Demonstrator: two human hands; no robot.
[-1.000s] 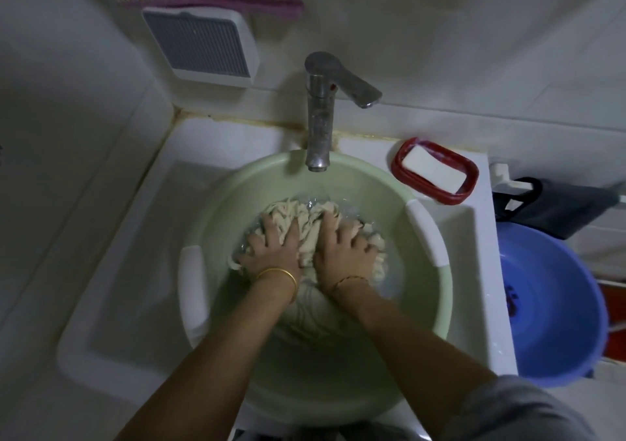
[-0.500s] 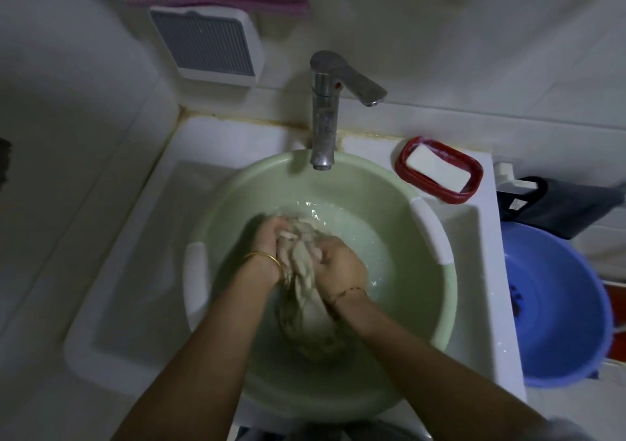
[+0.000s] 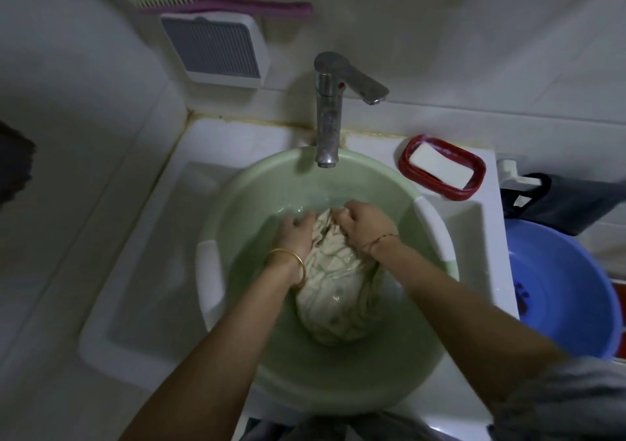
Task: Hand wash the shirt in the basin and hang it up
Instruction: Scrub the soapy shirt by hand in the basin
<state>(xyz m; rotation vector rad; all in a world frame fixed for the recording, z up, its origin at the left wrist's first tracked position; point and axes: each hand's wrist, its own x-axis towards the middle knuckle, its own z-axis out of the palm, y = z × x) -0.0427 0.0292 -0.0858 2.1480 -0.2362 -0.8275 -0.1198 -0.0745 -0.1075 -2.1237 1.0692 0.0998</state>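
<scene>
Found shirt wet and bunched in middle of basin, partly under water. Saw left grip and right grip both clenched on its far end, inside basin. Noted tap over basin's far rim, soap dish just right of that rim.

No words, brand names or numbers can be read anywhere. The only sign is a small red dot on the chrome metal tap.
</scene>
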